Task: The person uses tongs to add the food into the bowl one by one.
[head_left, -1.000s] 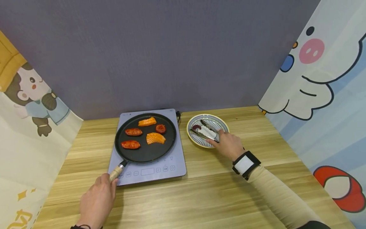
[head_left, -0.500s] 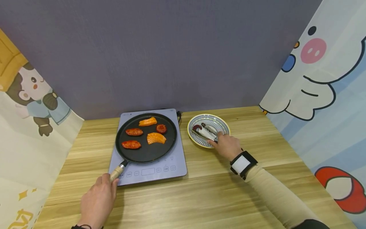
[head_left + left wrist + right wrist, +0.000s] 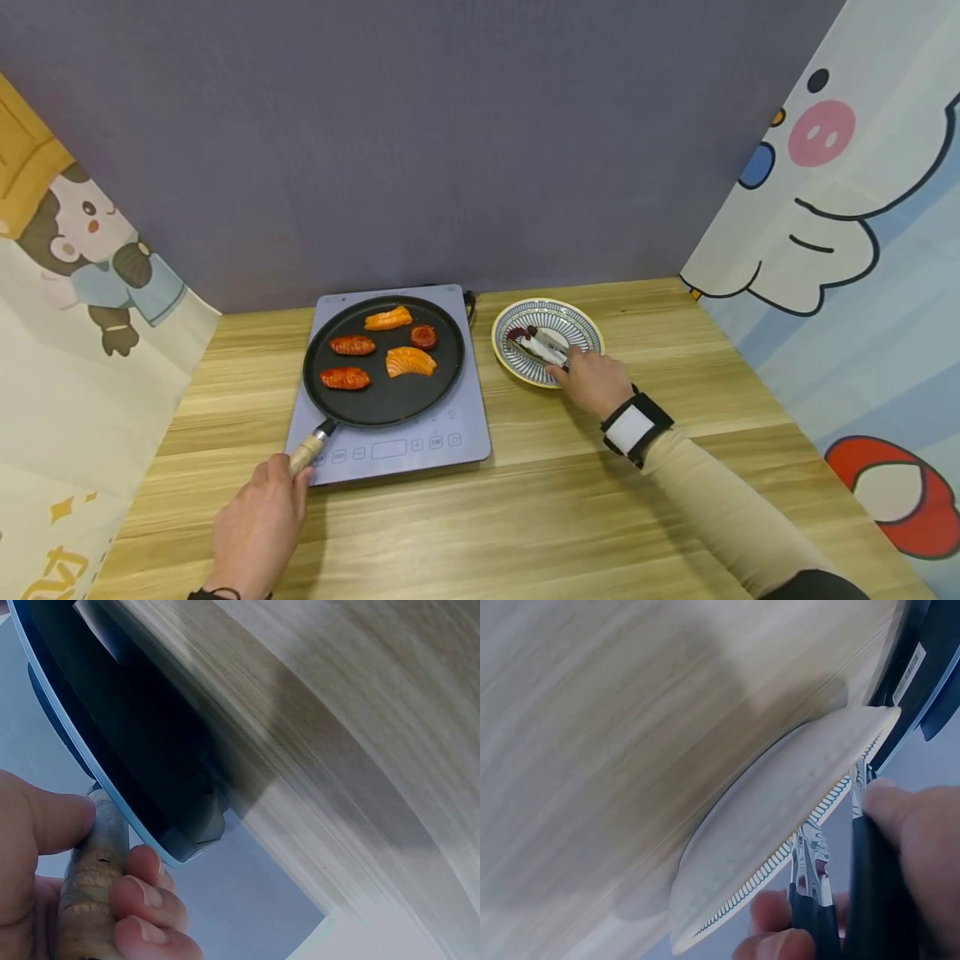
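Observation:
My left hand (image 3: 258, 517) grips the wooden handle (image 3: 90, 907) of a black frying pan (image 3: 386, 404), which sits on an induction cooker (image 3: 472, 433). In the pan lie two reddish-brown scored pieces (image 3: 345, 379), two orange fish slices (image 3: 410, 361) and a small round red piece (image 3: 423, 337). My right hand (image 3: 597, 383) holds metal tongs (image 3: 810, 855) with black handles, thumb on one arm and fingers on the other. Over the patterned plate (image 3: 573, 321), the tong arms stand close on either side of a white piece with a dark red end (image 3: 516, 333).
The plate stands right of the cooker on the wooden table (image 3: 420, 533). A black cord (image 3: 469, 304) shows behind the cooker. A grey panel (image 3: 480, 150) rises at the back, and printed cartoon sheets (image 3: 885, 275) border both sides.
The tong arms have drawn together about the white piece, the far arm moving in toward the near one. My left hand and the pan have stayed in place.

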